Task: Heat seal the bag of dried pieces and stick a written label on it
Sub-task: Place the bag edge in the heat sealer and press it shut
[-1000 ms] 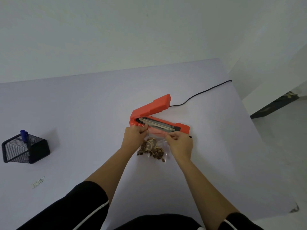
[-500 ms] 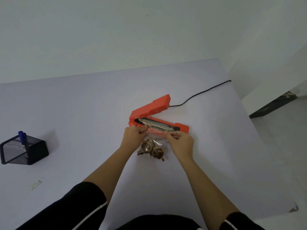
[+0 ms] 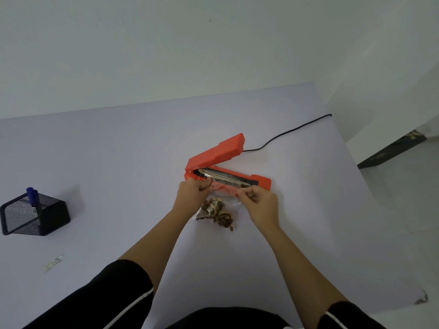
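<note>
A clear bag of dried pieces is pinched at its open top edge by the left hand and the right hand, the mouth laid against the open orange heat sealer mid-table. A label and mesh pen holder are seen well apart at the left edge; bare surface lies between.

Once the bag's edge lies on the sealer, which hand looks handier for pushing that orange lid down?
Probably the right. The lid is hinged at the left and rises toward the right, so its free end is nearer the right hand. The left hand pinches the bag beside the hinge and could steady it.
</note>
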